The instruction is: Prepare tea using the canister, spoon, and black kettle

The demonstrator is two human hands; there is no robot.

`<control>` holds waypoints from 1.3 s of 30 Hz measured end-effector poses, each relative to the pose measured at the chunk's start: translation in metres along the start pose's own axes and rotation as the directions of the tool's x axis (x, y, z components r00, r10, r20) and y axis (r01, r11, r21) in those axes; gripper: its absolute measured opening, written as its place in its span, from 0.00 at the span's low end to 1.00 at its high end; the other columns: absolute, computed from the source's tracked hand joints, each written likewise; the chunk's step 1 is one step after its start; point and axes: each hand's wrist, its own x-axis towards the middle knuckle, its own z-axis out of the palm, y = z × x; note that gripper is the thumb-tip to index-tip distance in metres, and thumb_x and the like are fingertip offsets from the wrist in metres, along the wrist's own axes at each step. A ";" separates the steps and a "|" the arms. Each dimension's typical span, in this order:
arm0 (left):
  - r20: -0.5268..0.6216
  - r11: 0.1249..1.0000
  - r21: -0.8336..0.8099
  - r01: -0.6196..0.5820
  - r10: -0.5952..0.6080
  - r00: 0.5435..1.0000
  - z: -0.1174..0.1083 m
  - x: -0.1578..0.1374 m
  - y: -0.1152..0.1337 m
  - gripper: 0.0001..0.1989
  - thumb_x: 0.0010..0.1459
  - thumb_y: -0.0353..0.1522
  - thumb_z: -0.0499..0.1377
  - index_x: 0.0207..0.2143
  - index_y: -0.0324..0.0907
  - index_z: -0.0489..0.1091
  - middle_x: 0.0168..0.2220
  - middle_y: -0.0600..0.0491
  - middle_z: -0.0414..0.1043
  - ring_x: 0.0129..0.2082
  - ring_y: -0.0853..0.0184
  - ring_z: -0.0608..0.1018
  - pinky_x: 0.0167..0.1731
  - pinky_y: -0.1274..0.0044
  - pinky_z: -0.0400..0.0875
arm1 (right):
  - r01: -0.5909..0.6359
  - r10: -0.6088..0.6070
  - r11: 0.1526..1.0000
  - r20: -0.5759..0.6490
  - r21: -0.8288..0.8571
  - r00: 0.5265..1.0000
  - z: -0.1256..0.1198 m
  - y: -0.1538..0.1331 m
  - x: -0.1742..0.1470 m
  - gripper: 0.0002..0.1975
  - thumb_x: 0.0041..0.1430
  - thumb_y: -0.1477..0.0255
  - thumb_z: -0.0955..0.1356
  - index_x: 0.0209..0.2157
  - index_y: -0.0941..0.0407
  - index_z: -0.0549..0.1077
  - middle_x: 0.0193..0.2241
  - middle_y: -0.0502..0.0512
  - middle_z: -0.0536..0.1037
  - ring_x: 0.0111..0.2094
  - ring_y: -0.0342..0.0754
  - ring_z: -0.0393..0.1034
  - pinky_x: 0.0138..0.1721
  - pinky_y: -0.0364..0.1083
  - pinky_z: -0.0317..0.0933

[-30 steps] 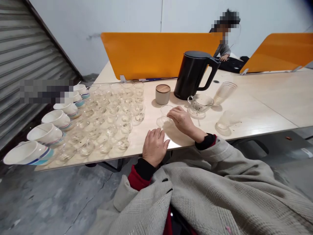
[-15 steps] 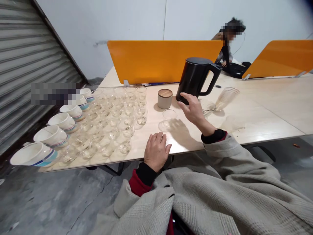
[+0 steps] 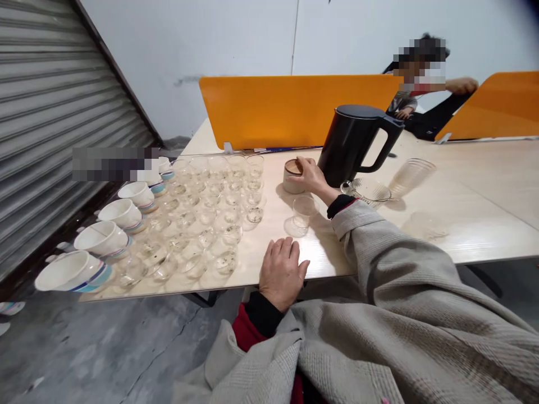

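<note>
My right hand [image 3: 311, 178] reaches over the small grey canister [image 3: 293, 185]. Its fingers and thumb grip the round wooden lid [image 3: 292, 166] on top, partly hiding it. My left hand [image 3: 283, 274] lies palm down at the table's front edge, fingers stretched out, holding nothing. Between my hands stands one clear cup [image 3: 305, 212] that looks empty. Just right of the canister is a black electric kettle [image 3: 351, 146]. A ribbed clear glass bowl [image 3: 370, 192] sits below its handle, beside a tilted stack of clear cups [image 3: 412, 178].
Rows of clear cups with dark bits at the bottom [image 3: 225, 262] cover the table's left part. White cups with blue bands [image 3: 71, 272] line the left edge. An orange divider [image 3: 303, 112] stands behind. Across the table, a person [image 3: 415, 84] handles something black.
My right hand has moved left and forward from in front of the kettle onto the canister's lid. My left hand stays on the table. The view has shifted slightly.
</note>
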 end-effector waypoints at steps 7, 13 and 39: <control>0.028 1.000 -0.026 0.001 0.000 1.000 -0.001 0.000 0.000 0.21 0.70 0.39 0.62 0.60 0.39 0.71 0.61 0.40 0.76 0.61 0.48 0.76 0.67 0.54 0.69 | 0.057 -0.066 0.997 -0.204 -0.049 0.977 -0.049 0.002 -0.018 0.37 0.58 0.55 0.77 0.64 0.56 0.70 0.60 0.69 0.73 0.60 0.66 0.71 0.61 0.64 0.68; -0.049 0.986 -0.163 0.033 -0.042 0.998 -0.001 -0.002 -0.006 0.26 0.71 0.41 0.61 0.66 0.40 0.67 0.62 0.40 0.75 0.62 0.49 0.76 0.67 0.56 0.70 | 0.207 -0.236 0.969 -0.259 -0.136 0.937 -0.144 -0.042 -0.094 0.35 0.65 0.57 0.74 0.69 0.49 0.67 0.63 0.65 0.73 0.65 0.68 0.67 0.65 0.66 0.65; 0.016 0.762 -0.627 0.161 -0.194 0.981 -0.007 0.021 0.006 0.46 0.60 0.48 0.71 0.73 0.47 0.55 0.69 0.41 0.69 0.66 0.47 0.76 0.65 0.55 0.73 | 0.292 -0.302 0.944 0.047 0.155 0.952 -0.086 -0.070 -0.216 0.39 0.64 0.46 0.72 0.70 0.48 0.67 0.61 0.68 0.73 0.61 0.69 0.71 0.62 0.69 0.70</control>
